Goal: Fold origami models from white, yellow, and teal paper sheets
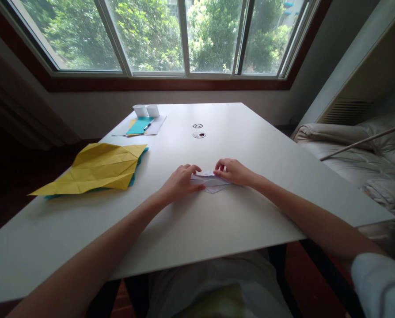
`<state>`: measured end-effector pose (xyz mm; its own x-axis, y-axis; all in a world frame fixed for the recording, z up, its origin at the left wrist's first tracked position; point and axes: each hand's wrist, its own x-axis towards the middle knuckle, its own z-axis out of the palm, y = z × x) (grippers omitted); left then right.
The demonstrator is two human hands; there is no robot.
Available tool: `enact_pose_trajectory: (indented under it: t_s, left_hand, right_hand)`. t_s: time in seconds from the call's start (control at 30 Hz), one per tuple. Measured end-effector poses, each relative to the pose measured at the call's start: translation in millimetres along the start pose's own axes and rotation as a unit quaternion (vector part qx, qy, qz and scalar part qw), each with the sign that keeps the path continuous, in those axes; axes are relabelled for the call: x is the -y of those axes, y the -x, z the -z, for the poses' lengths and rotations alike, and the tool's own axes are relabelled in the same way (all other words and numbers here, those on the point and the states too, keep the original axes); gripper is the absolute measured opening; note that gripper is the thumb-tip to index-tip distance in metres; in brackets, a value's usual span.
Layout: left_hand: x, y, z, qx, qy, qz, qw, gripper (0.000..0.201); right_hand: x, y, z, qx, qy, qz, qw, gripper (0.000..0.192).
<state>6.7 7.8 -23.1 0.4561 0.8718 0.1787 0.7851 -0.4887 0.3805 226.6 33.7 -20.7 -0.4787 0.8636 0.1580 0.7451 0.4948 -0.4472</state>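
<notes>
— White paper (214, 182), folded small, lies near the middle of the table (250, 145), toward the near edge; both hands are on it. What sits farthest left?

— A big yellow sheet (98, 170), creased all over, lying flat on the left part of the table; a teal sheet (135, 173) shows from under its right and lower edges; the two are touching, one on top of the other.

— And behind that?

— Near the far edge, a white page with a smaller teal sheet (139, 126) on it and a pen (148, 125) beside that; two small white boxes (146, 110) stand just behind them, side by side.

— Now the hands.

— The left hand (180, 179) rests palm down on the left end of the white paper, fingers curled and pressing on it; I cannot tell whether it pinches an edge or only presses; the right hand (233, 171) is on the right end, fingers bent, the tips on the paper's upper fold; the hands are close together, with a strip of paper showing between them and a folded corner below.

— Anything further right?

— Two round cable holes (198, 130) in the table beyond the hands; off the table to the right, a pale sofa (350, 154) with a thin stick (366, 140) lying across it; a wide window (180, 35) with trees behind spans the back.
</notes>
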Motion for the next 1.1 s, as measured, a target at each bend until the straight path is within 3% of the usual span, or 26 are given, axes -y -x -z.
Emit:
enact_pose_trajectory:
  t_s: [0.1, 0.27, 0.4, 0.73, 0.83, 1.0, 1.1]
  left_hand:
    - [0, -2, 1.0, 0.009, 0.003, 0.037, 0.999, 0.057]
    - [-1, -4, 5.1, 0.056, 0.002, 0.061, 0.997, 0.057]
    - [-3, -4, 8.0, 0.062, 0.001, 0.077, 0.995, 0.057]
    - [-5, 0, 10.9, 0.046, 0.015, 0.037, 0.998, 0.042]
    - [-6, 1, 12.3, 0.066, 0.030, 0.042, 0.997, 0.040]
    - [-5, 1, 13.4, 0.062, 0.053, 0.047, 0.996, 0.039]
    - [-4, -1, 18.5, 0.050, 0.071, 0.020, 0.996, 0.042]
  right_hand:
    - [3, 0, 1, 0.022, 0.008, 0.013, 1.000, 0.024]
    - [5, 1, 3, 0.047, -0.001, 0.006, 0.999, 0.032]
    - [5, 1, 4, 0.049, -0.036, -0.014, 0.998, 0.028]
    - [5, 0, 7, -0.039, -0.090, 0.020, 0.995, 0.028]
    - [1, 0, 8, -0.025, -0.081, 0.016, 0.996, 0.038]
    - [1, 1, 14, 0.060, -0.082, 0.021, 0.995, 0.024]
    - [7, 5, 19, 0.032, -0.075, 0.060, 0.995, 0.022]
